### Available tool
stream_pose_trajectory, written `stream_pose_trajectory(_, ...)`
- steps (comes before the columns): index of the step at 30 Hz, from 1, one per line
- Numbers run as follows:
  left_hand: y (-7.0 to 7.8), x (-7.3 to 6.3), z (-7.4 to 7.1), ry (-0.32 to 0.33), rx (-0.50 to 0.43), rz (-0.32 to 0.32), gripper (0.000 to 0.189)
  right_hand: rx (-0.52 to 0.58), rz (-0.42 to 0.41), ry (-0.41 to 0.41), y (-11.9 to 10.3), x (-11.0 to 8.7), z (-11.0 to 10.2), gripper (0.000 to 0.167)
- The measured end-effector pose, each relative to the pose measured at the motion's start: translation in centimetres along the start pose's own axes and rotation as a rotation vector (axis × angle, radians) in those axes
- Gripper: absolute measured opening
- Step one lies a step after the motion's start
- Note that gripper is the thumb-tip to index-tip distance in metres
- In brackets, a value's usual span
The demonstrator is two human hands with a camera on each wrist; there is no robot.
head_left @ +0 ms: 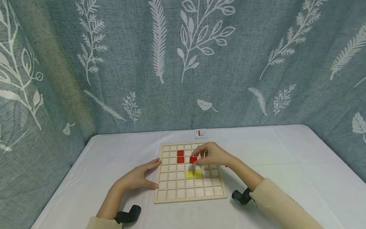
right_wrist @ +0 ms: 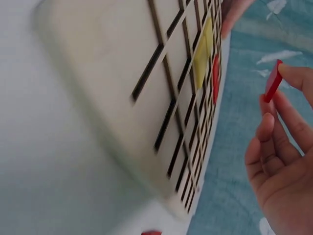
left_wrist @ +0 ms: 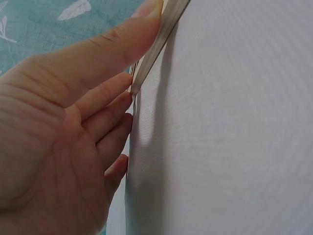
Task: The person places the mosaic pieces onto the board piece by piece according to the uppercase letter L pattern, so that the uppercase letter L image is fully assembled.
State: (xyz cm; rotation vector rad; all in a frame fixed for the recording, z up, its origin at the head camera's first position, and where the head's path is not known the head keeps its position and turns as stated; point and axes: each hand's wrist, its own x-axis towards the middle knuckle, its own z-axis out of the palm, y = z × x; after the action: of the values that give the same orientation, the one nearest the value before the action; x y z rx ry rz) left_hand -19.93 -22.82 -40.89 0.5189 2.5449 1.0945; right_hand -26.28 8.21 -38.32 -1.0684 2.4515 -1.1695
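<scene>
A wooden grid board (head_left: 171,184) lies flat on the table. Two red square tiles (head_left: 180,156) sit in its upper cells, one behind the other. Nearer the middle, two yellow tiles (head_left: 193,174) lie side by side. My right hand (head_left: 213,154) pinches another red tile (head_left: 193,160) between thumb and fingers, above the board. The right wrist view shows this held tile (right_wrist: 273,82) tilted and apart from the grid. At the board's left side rests my left hand (head_left: 134,178), fingers extended and spread, thumb and fingertips touching the wooden edge (left_wrist: 152,56).
Behind the board lies a small card (head_left: 201,133) printed with a grid and coloured squares. A white cloth (head_left: 280,152) covers the table, with a leafy curtain (head_left: 171,95) behind it. In the right wrist view, a small red piece (right_wrist: 151,233) shows at the bottom edge.
</scene>
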Motion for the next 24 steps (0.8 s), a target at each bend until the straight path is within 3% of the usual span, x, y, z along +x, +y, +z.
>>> stream_pose_trajectory(8,0.0,0.0,0.0,-0.003,0.012,0.012,0.091,-0.013,0.002,-0.032,-1.5,1.5,1.2,0.020)
stream_pose_trajectory(20,0.0,-0.1,-0.2,-0.012,0.007,0.007,0.091,-0.115,0.107,-0.060,-2.1,3.1,3.2,0.014)
stream_pose_trajectory(24,0.0,-0.1,-0.2,-0.013,0.003,0.009,0.091,-0.174,0.083,-0.090,-2.1,3.4,3.5,0.013)
